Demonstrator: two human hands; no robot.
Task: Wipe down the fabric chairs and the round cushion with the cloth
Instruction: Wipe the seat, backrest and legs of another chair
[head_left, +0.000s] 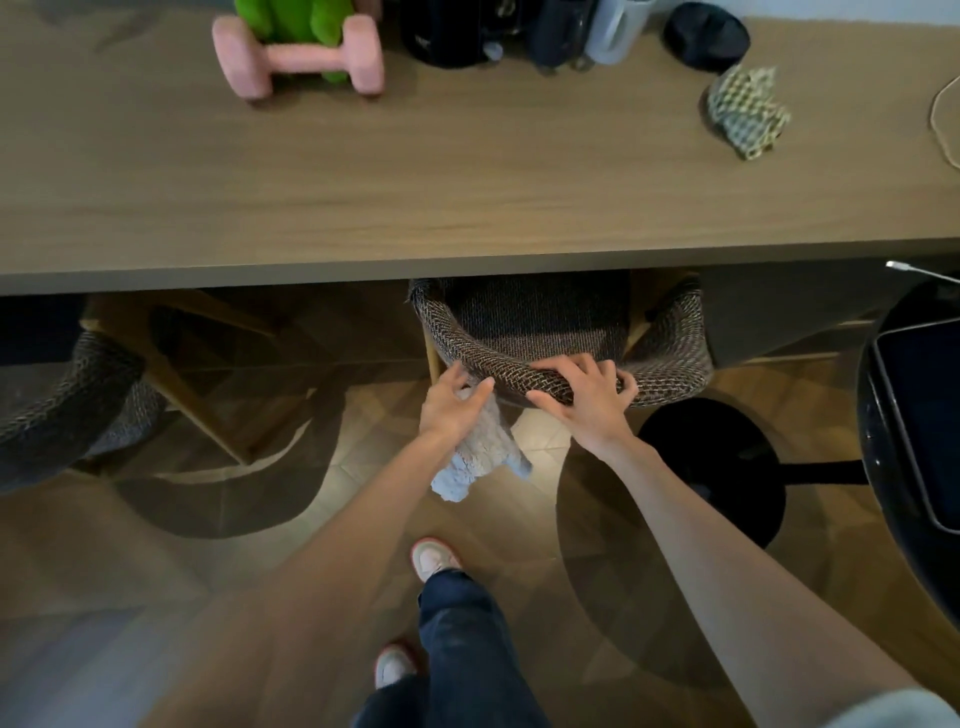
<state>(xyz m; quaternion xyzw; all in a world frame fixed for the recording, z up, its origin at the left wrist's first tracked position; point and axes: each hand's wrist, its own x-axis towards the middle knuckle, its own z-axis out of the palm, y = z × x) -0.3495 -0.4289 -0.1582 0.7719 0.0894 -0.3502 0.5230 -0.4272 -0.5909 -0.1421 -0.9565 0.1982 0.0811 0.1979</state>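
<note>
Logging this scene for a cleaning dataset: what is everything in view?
table: 1, wood-brown, across the top
dumbbell: 1, pink, table far left
green object: 1, green, behind dumbbell
dark items: several, black, table's far edge
patterned rag: 1, beige-green, table right
fabric chairs: 2, dark woven, at the table, centre and left
cloth: 1, pale grey, in left grip
shoes: 2, white, floor below
left grip: 1, bare hand, holds cloth
right grip: 1, bare hand, grips centre chair's back

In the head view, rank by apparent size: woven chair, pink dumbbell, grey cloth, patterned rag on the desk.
1. woven chair
2. pink dumbbell
3. grey cloth and patterned rag look alike, the cloth partly hidden under the left hand, so unranked.
</note>
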